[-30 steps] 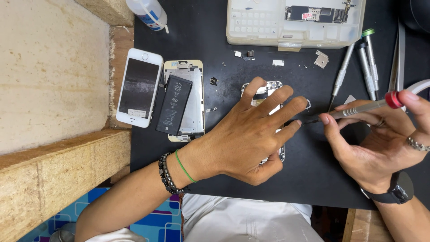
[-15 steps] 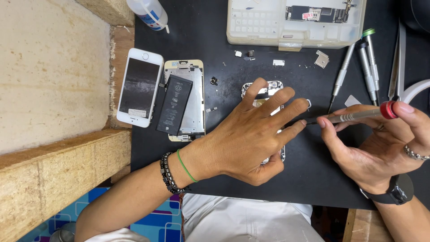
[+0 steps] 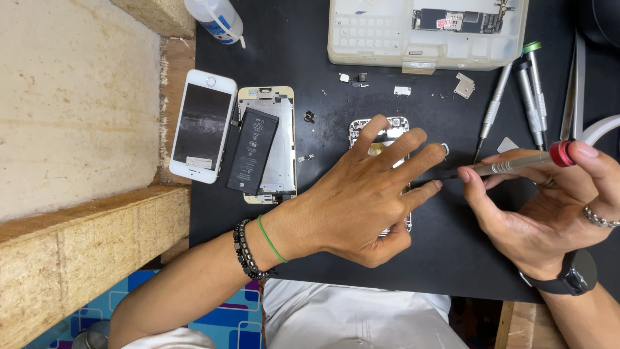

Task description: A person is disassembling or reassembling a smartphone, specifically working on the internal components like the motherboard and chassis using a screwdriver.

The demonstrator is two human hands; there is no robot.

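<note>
While the right hand [image 3: 549, 207] pinched a slim grey screwdriver [image 3: 516, 163] with a red cap between fingertips and thumb, its tip aimed at the edge of an opened phone chassis [image 3: 381, 132], the left hand [image 3: 361, 200] lay flat and spread over that chassis, pressing it onto the black worktop [image 3: 323, 58] without closing round it. Light, thin and stiff, the chassis looked fragile about its bare parts and likely to slide on the mat, so it seemed best held by its rim. Beside it lay a white phone [image 3: 201, 126], a second open frame with a black battery [image 3: 253, 150], spare screwdrivers [image 3: 531, 90] and a parts tray [image 3: 387, 39].
</note>
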